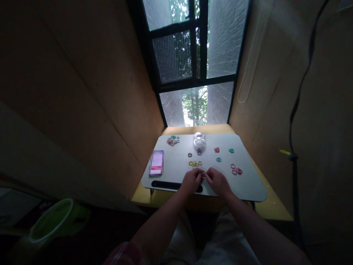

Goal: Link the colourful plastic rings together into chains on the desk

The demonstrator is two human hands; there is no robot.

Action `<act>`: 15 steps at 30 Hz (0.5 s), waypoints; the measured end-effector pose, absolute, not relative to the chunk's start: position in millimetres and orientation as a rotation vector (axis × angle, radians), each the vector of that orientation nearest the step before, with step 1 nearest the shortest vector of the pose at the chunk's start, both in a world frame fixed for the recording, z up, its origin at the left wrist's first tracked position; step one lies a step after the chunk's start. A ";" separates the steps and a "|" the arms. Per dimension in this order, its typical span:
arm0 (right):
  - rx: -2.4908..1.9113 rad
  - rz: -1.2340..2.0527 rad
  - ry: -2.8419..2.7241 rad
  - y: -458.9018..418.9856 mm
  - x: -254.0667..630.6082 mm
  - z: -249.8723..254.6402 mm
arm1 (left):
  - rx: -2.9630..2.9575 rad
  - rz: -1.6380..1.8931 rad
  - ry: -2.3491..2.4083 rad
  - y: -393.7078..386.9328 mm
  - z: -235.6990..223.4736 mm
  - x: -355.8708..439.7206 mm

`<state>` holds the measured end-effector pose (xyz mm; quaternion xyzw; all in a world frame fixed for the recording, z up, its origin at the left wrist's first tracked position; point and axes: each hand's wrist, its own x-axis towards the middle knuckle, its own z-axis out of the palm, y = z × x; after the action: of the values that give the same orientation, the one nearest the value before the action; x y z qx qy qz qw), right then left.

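Over the near middle of the white tabletop, my left hand (192,180) and my right hand (218,181) meet with their fingertips pinched together. Between them is a small ring (203,175), mostly covered by the fingers, so its colour is hard to make out. Just beyond my left hand lie several yellow rings (195,163), like small hair ties. Farther out are dark purple (190,155), violet (199,151), red (217,149), blue (218,159) and green (231,150) rings in small groups. Pink rings (236,170) lie right of my right hand.
A clear round jar (199,140) stands at the back of the white folding table (171,173). Mixed rings (173,140) are heaped at the far left. A phone (156,162) lies on the left, and a black slot (165,184) runs along the near edge, partly behind my left arm.
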<state>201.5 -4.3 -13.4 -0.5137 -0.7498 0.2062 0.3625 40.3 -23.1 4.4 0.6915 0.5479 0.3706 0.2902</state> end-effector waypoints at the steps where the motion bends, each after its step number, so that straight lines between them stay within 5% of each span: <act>1: -1.332 0.532 -1.931 -4.9 201.2 -12.4 | 1.840 0.986 1.461 -23.0 4.2 40.2; 15: -1.358 0.530 -1.937 -6.6 195.2 -11.0 | 1.835 1.003 1.442 -19.1 1.8 35.7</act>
<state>195.2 -6.6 -11.0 -0.5247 -0.7480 0.2045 0.3511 35.7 -19.1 1.8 0.6901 0.5422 0.3770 0.2962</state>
